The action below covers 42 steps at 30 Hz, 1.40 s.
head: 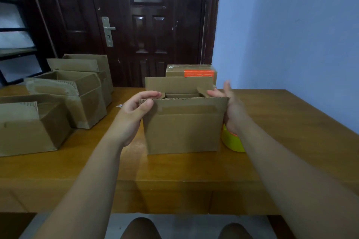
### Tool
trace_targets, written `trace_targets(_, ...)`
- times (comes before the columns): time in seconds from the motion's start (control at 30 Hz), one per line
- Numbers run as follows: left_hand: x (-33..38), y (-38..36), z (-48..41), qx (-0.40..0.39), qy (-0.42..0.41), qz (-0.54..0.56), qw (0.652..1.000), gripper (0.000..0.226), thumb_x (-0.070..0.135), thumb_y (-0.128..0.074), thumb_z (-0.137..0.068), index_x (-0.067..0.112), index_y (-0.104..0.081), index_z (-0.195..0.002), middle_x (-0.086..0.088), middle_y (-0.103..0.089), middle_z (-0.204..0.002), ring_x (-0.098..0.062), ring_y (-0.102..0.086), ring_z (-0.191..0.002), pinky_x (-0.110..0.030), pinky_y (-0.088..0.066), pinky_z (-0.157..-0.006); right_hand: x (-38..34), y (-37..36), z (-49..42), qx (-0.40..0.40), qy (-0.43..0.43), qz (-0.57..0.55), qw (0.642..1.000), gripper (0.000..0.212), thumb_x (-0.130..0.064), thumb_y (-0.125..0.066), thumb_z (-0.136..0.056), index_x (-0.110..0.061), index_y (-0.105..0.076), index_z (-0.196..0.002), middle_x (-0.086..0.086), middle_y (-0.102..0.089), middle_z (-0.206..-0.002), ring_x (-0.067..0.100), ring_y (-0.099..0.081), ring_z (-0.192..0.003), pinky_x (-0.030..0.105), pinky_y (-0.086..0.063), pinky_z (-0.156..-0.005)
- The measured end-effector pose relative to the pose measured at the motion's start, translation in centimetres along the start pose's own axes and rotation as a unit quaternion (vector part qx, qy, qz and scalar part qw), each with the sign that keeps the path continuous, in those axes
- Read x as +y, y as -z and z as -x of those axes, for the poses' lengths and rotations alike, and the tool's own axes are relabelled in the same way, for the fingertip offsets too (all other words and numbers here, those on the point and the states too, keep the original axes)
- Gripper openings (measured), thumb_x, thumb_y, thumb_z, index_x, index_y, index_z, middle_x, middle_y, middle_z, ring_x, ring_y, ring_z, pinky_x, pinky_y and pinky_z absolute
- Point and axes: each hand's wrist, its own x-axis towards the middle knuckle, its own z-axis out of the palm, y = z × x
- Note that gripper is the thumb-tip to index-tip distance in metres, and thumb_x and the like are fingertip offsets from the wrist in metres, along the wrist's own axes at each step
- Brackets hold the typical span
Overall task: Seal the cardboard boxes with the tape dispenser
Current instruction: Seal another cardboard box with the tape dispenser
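Observation:
An open cardboard box (pixel 182 134) stands in the middle of the wooden table (pixel 174 169), its long flaps upright. My left hand (pixel 134 114) grips the near flap's left corner, thumb in front and fingers curled over the top edge. At the box's right side, my right hand (pixel 231 106) has straight fingers that touch the small right inner flap. A yellow tape dispenser (pixel 232 141) lies on the table just right of the box, partly hidden behind my right wrist.
Several open cardboard boxes (pixel 64 99) crowd the table's left side. A closed box with an orange label (pixel 191 72) sits behind the middle box. A dark door (pixel 136 25) stands beyond the table and a blue wall (pixel 291 44) runs along the right.

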Motion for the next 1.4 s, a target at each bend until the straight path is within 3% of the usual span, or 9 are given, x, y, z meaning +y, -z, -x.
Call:
trace_targets(0.2, -0.6, -2.3, -0.5, 0.149, 0.02, 0.034, 0.988, 0.014, 0.03, -0.058, -0.092, 0.029, -0.065, -0.104, 0.01, -0.07, -0.1, -0.009, -0.065, -0.095, -0.026, -0.052, -0.077, 0.8, 0.7, 1.1, -0.04, 0.118, -0.007, 0.992, 0.098, -0.097, -0.042, -0.05, -0.032, -0.062, -0.121, 0.002, -0.057, -0.135, 0.021, -0.05, -0.128, 0.048, -0.035, -0.11)
trace_targets(0.3, -0.8, -3.1, -0.7, 0.214, 0.011, -0.01, 0.977, 0.013, 0.029, -0.059, -0.091, 0.032, -0.059, -0.104, 0.014, -0.068, -0.095, 0.0, -0.063, -0.089, -0.019, -0.048, -0.072, 0.8, 0.6, 1.5, -0.058, 0.161, 0.038, 0.985, 0.073, -0.076, -0.053, -0.074, -0.027, -0.056, -0.128, -0.001, -0.06, -0.129, 0.019, -0.056, -0.12, 0.042, -0.046, -0.099)
trace_targets(0.6, -1.4, -3.6, -0.4, 0.225, -0.034, -0.159, 0.961, 0.036, 0.033, -0.055, -0.094, 0.036, -0.037, -0.125, 0.029, -0.048, -0.102, 0.028, -0.046, -0.09, 0.002, -0.04, -0.065, 2.3, 0.5, 2.6, -0.022, 0.184, 0.13, 0.974, 0.063, -0.061, -0.047, -0.084, -0.025, -0.053, -0.135, -0.008, -0.055, -0.135, 0.011, -0.052, -0.12, 0.023, -0.046, -0.09)
trace_targets(0.73, -1.9, -4.5, -0.7, 0.285, 0.003, -0.125, 0.95, 0.049, 0.025, -0.058, -0.093, 0.036, -0.033, -0.134, 0.02, -0.044, -0.123, 0.008, -0.044, -0.109, -0.008, -0.035, -0.077, 3.1, 0.3, 2.0, 0.039, 0.176, 0.138, 0.974, 0.045, -0.044, -0.049, -0.096, -0.028, -0.049, -0.137, -0.017, -0.045, -0.139, 0.007, -0.041, -0.124, 0.022, -0.038, -0.094)
trace_targets(0.87, -1.8, -3.6, -1.4, 0.251, 0.061, -0.133, 0.957, 0.057, 0.023, -0.057, -0.093, 0.04, -0.03, -0.14, 0.011, -0.031, -0.148, -0.005, -0.03, -0.129, -0.024, -0.03, -0.095, 3.1, 0.1, 1.9, 0.037, 0.19, 0.114, 0.974, 0.05, -0.029, -0.052, -0.096, -0.037, -0.033, -0.141, -0.027, -0.038, -0.13, -0.011, -0.042, -0.107, 0.012, -0.035, -0.076)
trace_targets(1.03, -1.4, -2.9, -1.4, 0.159, 0.083, -0.076, 0.981, 0.064, 0.023, -0.05, -0.097, 0.038, -0.015, -0.148, 0.014, -0.03, -0.152, 0.001, -0.029, -0.121, -0.027, -0.024, -0.097, 2.4, 0.2, 1.5, -0.016, 0.198, 0.126, 0.972, 0.071, -0.013, -0.048, -0.096, -0.04, -0.009, -0.15, -0.012, -0.021, -0.156, 0.006, -0.027, -0.133, 0.025, -0.027, -0.104)
trace_targets(1.2, -1.2, -2.9, -1.4, 0.162, 0.09, -0.096, 0.978, 0.062, 0.022, -0.049, -0.098, 0.042, -0.016, -0.147, 0.014, -0.023, -0.152, 0.0, -0.026, -0.118, -0.027, -0.024, -0.095, 2.1, 0.4, 1.4, -0.01, 0.186, 0.128, 0.974, 0.066, -0.014, -0.05, -0.095, -0.044, -0.022, -0.146, -0.009, -0.033, -0.146, 0.01, -0.033, -0.131, 0.02, -0.035, -0.091)
trace_targets(1.3, -1.0, -3.3, -1.3, 0.175, 0.069, -0.18, 0.966, 0.06, 0.024, -0.048, -0.098, 0.039, -0.018, -0.148, 0.011, -0.017, -0.156, -0.002, -0.024, -0.13, -0.03, -0.023, -0.104, 2.0, 0.5, 1.5, -0.01, 0.197, 0.183, 0.963, 0.033, -0.019, -0.048, -0.096, -0.041, -0.055, -0.12, -0.01, -0.038, -0.136, 0.007, -0.038, -0.125, 0.015, -0.033, -0.085)
trace_targets(1.4, -0.6, -4.1, -1.3, 0.216, -0.006, -0.43, 0.876, 0.047, 0.022, -0.048, -0.098, 0.027, -0.037, -0.143, 0.005, -0.03, -0.153, -0.014, -0.027, -0.14, -0.042, -0.009, -0.115, 2.2, 0.4, 1.7, 0.004, 0.21, 0.206, 0.956, 0.025, -0.02, -0.042, -0.099, -0.033, -0.063, -0.098, -0.011, -0.041, -0.127, 0.004, -0.038, -0.12, 0.01, -0.027, -0.086)
